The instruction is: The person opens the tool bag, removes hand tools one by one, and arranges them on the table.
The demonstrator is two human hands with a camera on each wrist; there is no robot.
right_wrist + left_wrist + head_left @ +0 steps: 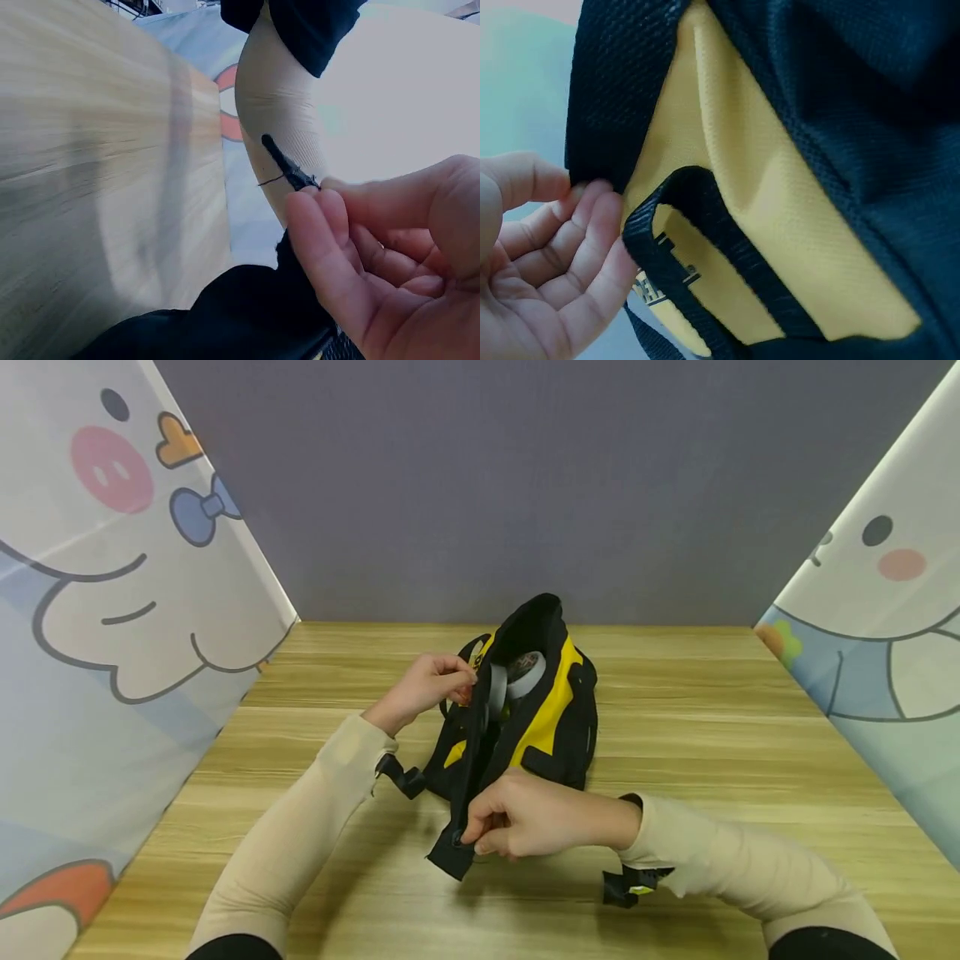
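Two hands (429, 683) (536, 814) pinch the bag (551, 718) at its left and near edges.

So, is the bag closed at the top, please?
No, the bag gapes open at the top, with pale things visible inside.

Bag (553, 714) on table (712, 718); object (528, 677) inside bag; wall (480, 485) behind.

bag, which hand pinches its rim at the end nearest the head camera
The right hand, lower in view; the left hand pinches the black rim farther back.
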